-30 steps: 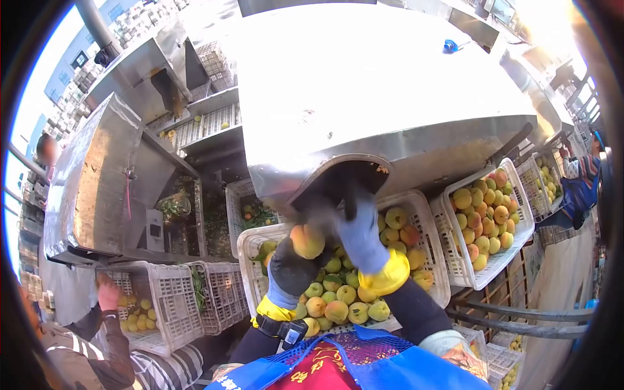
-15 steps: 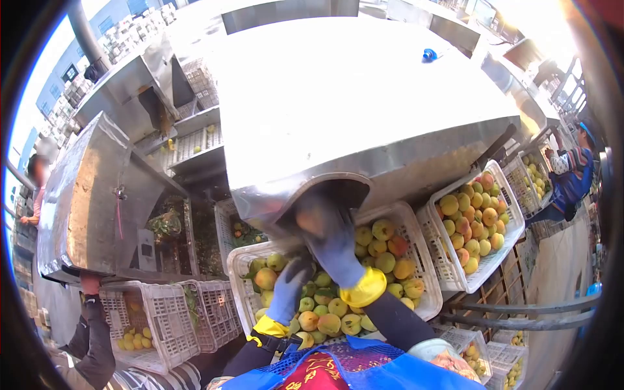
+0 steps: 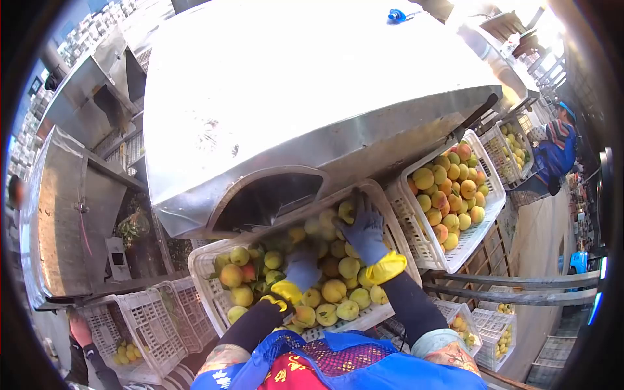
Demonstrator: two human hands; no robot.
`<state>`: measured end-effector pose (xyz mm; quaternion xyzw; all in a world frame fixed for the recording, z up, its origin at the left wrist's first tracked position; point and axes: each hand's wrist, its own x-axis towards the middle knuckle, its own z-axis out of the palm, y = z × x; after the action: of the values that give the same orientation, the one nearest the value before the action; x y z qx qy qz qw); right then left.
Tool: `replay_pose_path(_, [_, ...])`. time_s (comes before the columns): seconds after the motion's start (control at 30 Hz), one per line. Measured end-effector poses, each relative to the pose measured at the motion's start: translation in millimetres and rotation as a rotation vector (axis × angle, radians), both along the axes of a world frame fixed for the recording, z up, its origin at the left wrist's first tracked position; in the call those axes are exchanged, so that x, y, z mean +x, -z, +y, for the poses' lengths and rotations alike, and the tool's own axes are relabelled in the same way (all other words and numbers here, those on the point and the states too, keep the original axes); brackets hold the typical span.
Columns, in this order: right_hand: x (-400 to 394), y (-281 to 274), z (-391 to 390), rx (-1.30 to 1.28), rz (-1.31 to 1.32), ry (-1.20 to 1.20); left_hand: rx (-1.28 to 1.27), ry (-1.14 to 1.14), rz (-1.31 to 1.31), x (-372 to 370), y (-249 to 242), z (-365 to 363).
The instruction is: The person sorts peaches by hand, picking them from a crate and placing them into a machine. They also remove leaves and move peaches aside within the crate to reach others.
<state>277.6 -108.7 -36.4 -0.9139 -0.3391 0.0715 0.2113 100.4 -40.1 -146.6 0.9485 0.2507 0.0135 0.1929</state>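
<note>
A white plastic crate [image 3: 205, 281] of yellow-green and reddish peaches stands in front of me, below a dark curved opening [image 3: 263, 201] in a metal machine. My right hand [image 3: 365, 229], in a grey-blue glove with a yellow cuff, reaches to the crate's far right corner. Its fingers are spread, and a peach [image 3: 346, 211] lies between thumb and forefinger, touching them. My left hand [image 3: 301, 268], gloved the same way, is low among the peaches in the middle of the crate. Motion blur and shadow hide its fingers.
Above the crate is the machine's bright flat top [image 3: 312, 97], with a blue-capped bottle [image 3: 396, 15] on it. At right stands another full peach crate [image 3: 448, 260], near metal rails [image 3: 513, 289]. A co-worker [image 3: 558, 153] is at far right; another person's hand [image 3: 79, 327] is at lower left.
My right hand has come down from the machine's opening, where it was near a reddish fruit, into the crate. My left hand stays over the peaches. The whole view has shifted and tilted.
</note>
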Motion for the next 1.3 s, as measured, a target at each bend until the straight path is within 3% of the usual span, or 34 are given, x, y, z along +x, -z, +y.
replay_pose_path(0.1, [18.3, 75.0, 4.7, -0.198, -0.140, -0.072, -0.049, 0.160, 0.291, 27.7, 14.3, 11.4])
replay_pose_path(0.2, [22.4, 75.5, -8.3, -0.173, -0.043, -0.061, -0.201, 0.169, 0.109, 28.4, 28.5, 20.8])
replay_pose_path(0.27, [23.1, 52.2, -16.4, 0.052, 0.078, -0.186, -0.648, -0.015, 0.035, 22.0, 4.3, 29.1])
replay_pose_path(0.37, [1.7, -1.1, -26.7, 0.275, 0.146, -0.487, -1.083, -0.213, -0.182, -17.1, 18.6, 37.3])
replay_pose_path(0.43, [-21.3, -32.2, -24.9, 0.367, 0.209, -0.662, -2.311, -0.357, -0.881, -30.6, -51.2, 26.7])
replay_pose_path(0.53, [-58.5, -64.5, -14.1, 0.501, 0.295, -0.737, -2.276, -0.099, -1.277, -43.9, -109.5, 12.3])
replay_pose_path(0.57, [-69.0, -73.1, -11.3, 0.558, 0.264, -0.715, -2.250, -0.121, -1.275, -54.5, -116.1, 16.2])
replay_pose_path(0.63, [-89.9, -80.3, -4.6, 0.726, 0.176, -0.610, -1.445, -0.179, -1.069, -71.1, -105.8, 18.7])
replay_pose_path(0.7, [-109.9, -75.4, 4.2, 0.737, 0.147, -0.506, -1.939, -0.103, -1.458, -72.7, -94.9, 19.2])
replay_pose_path(0.77, [-117.0, -74.7, 16.9, 0.755, 0.082, -0.428, -1.973, -0.112, -1.483, -78.0, -93.6, 24.7])
replay_pose_path(0.87, [-116.1, -79.8, 32.8, 0.784, 0.205, -0.441, -2.030, -0.109, -1.508, -77.8, -105.6, 39.1])
replay_pose_path(1.03, [-103.2, -69.0, 67.8, 0.762, -0.054, -0.427, -2.185, 0.111, -1.523, -74.8, -136.2, 46.2])
replay_pose_path(1.1, [-99.2, -63.6, 81.0, 0.716, -0.093, -0.407, -1.328, -0.301, -1.119, -77.4, -122.9, 46.6])
replay_pose_path(1.17, [-92.7, -50.8, 99.1, 0.695, -0.095, -0.405, -2.087, -0.206, -1.418, -83.8, -127.6, 51.8])
replay_pose_path(1.27, [-75.3, -13.8, 145.5, 0.393, -0.545, -0.621, -1.846, -0.403, -1.327, -71.9, -136.5, 47.9])
replay_pose_path(1.3, [-75.1, -18.1, 149.8, 0.460, -0.535, -0.566, -1.828, -0.459, -1.299, -70.1, -142.1, 46.8])
